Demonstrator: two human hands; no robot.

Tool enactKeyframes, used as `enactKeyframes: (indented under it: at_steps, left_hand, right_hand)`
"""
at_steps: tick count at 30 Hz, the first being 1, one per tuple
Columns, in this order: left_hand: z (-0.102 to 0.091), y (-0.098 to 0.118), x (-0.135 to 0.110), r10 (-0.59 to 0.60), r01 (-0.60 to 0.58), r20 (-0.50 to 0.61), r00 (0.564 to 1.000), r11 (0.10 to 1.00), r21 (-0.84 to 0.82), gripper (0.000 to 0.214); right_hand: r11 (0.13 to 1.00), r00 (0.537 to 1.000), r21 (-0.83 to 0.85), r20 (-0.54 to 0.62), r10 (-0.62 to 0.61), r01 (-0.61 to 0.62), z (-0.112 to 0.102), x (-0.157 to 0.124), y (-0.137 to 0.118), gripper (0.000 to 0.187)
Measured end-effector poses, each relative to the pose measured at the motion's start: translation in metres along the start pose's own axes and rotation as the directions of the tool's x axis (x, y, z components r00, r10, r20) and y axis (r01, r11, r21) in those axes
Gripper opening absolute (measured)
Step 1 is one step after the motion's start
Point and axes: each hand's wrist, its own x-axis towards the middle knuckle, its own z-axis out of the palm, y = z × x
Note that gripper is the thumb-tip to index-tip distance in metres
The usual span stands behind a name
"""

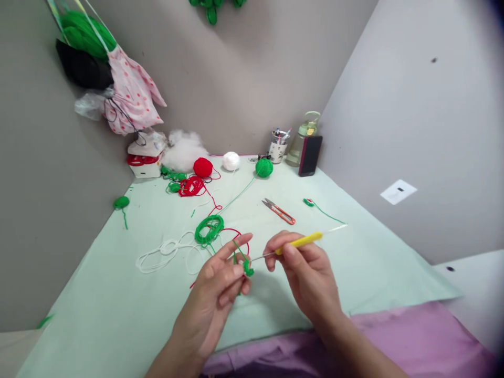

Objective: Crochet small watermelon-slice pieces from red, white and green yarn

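Note:
Between the thumb and fingers of my left hand (221,278) is a small green crochet piece (248,269). Green yarn runs from it up over my raised index finger. My right hand (305,273) grips a crochet hook by its yellow handle (303,241). The hook's metal shaft points left, and its tip meets the green piece; whether it sits inside a loop is too small to tell. Just beyond my left hand lies a coil of green yarn (209,230), with loose white yarn (167,252) to its left.
Orange-handled thread snips (279,211) lie mid-table. Farther back are red (202,167), white (231,161) and green (264,168) yarn balls, white stuffing (185,151), a pen cup (278,148), a bottle (297,149) and a phone (311,156). A small green piece (308,202) rests right.

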Motion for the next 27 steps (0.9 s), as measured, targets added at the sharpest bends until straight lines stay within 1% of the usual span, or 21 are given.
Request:
enactKeyframes:
  at_steps: [2, 3, 4, 7, 9, 12, 15, 20, 22, 27]
  left_hand:
    - [0.001, 0.0, 0.0, 0.004, -0.004, 0.016, 1.0, 1.0, 0.024, 0.043]
    - [0.002, -0.001, -0.001, 0.026, -0.026, -0.003, 1.0, 0.998, 0.056, 0.043]
    - [0.004, -0.003, -0.001, 0.058, -0.055, -0.037, 0.998, 0.995, 0.089, 0.043]
    - [0.01, -0.008, -0.004, 0.168, -0.146, -0.143, 0.975, 0.977, 0.154, 0.039]
    - [0.012, -0.009, -0.005, 0.2, -0.173, -0.17, 0.965, 0.971, 0.164, 0.037]
    - [0.011, -0.009, -0.005, 0.193, -0.158, -0.175, 0.965, 0.967, 0.199, 0.04]
    - [0.008, -0.007, -0.004, 0.189, -0.151, -0.169, 0.967, 0.965, 0.216, 0.037]
    - [0.005, -0.005, -0.004, 0.193, -0.156, -0.159, 0.968, 0.963, 0.22, 0.037]
    - [0.004, -0.005, -0.003, 0.187, -0.15, -0.154, 0.97, 0.964, 0.221, 0.038]
    - [0.001, -0.005, -0.003, 0.172, -0.14, -0.123, 0.977, 0.962, 0.237, 0.038]
  right_hand:
    - [0.992, 0.996, 0.091, 0.007, 0.088, -0.089, 0.0, 0.001, 0.0, 0.02]
    - [0.988, 0.994, 0.107, 0.019, 0.109, -0.11, 0.001, 0.001, 0.001, 0.02]
    - [0.989, 0.994, 0.097, 0.031, 0.104, -0.107, 0.002, 0.001, 0.002, 0.02]
    - [1.0, 0.999, -0.024, 0.044, -0.007, 0.008, 0.005, -0.002, 0.004, 0.019]
    - [0.994, 0.997, -0.084, 0.047, -0.064, 0.068, 0.006, -0.004, 0.006, 0.019]
    - [0.994, 0.998, -0.092, 0.031, -0.062, 0.065, 0.006, -0.005, 0.005, 0.021]
    - [0.994, 0.998, -0.092, -0.012, -0.063, 0.062, 0.004, -0.005, 0.003, 0.021]
    - [0.985, 0.988, -0.113, -0.062, -0.14, 0.133, 0.002, -0.008, 0.0, 0.018]
    - [0.983, 0.988, -0.114, -0.05, -0.147, 0.141, 0.0, -0.01, -0.001, 0.019]
    - [0.986, 0.993, -0.122, 0.019, -0.115, 0.117, 0.0, -0.011, -0.003, 0.021]
